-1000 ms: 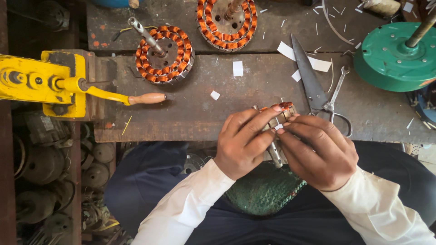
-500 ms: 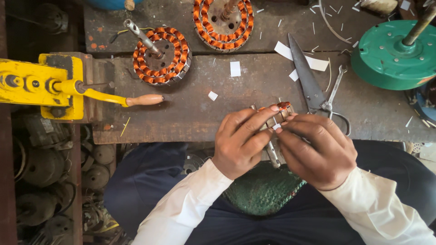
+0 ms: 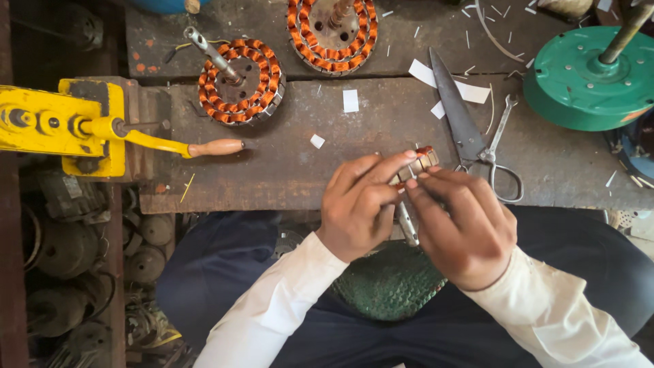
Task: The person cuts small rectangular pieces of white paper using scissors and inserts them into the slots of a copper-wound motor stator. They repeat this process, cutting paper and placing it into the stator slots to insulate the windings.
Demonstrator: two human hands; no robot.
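Note:
My left hand (image 3: 357, 204) and my right hand (image 3: 463, 228) meet over the near edge of a worn metal workbench (image 3: 286, 157). Both grip a small metal stator (image 3: 421, 162) with reddish copper winding, held between the fingertips. A thin metal shaft (image 3: 407, 225) sticks down out of it between my palms. Most of the stator is hidden behind my fingers. A green round housing (image 3: 388, 283) rests on my lap below my hands.
Large scissors (image 3: 470, 129) lie just beyond my right hand. Two copper-wound stators (image 3: 240, 82) (image 3: 332, 33) sit farther back. A yellow hand-crank tool (image 3: 65, 126) with a wooden handle (image 3: 214, 147) is at left, a green motor cover (image 3: 589, 82) at right. Paper scraps (image 3: 350, 101) dot the bench.
My hands stay on the small stator with only slight finger shifts. The view has drifted a little.

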